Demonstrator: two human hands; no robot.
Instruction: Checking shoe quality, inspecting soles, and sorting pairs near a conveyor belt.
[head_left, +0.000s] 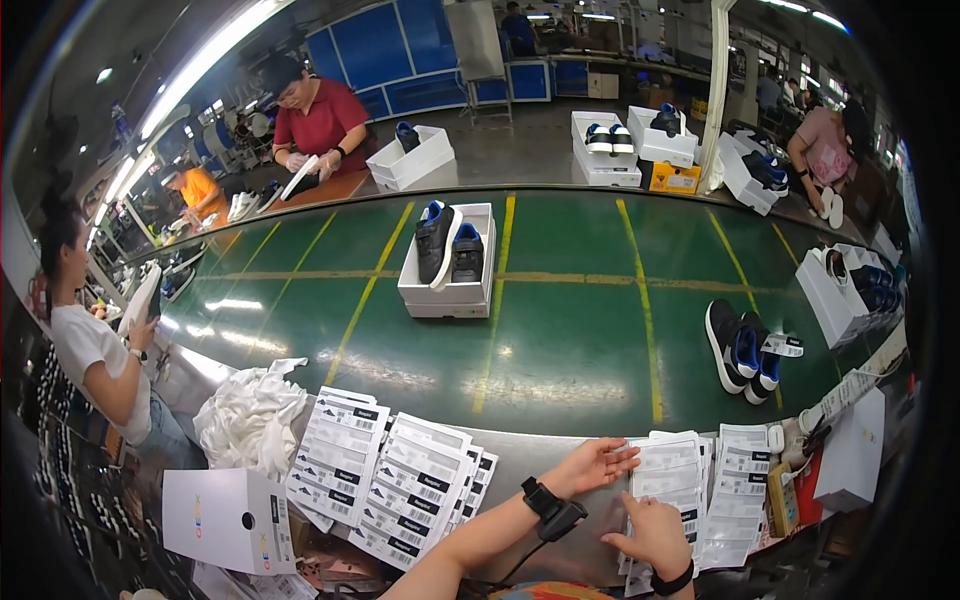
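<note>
The left grip [594, 465], fingers loose, and right grip [655, 535], thumb spread, are both released at the left side of label sheets [668, 468], near where the metal desk [520, 452] meets the green conveyor [560, 360]. Barcodes and dark printed blocks mark the sheets.

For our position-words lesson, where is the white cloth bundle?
In the head view, the cloth bundle lies lower left, just above the bottom-left white box and left of the label sheets.
</note>
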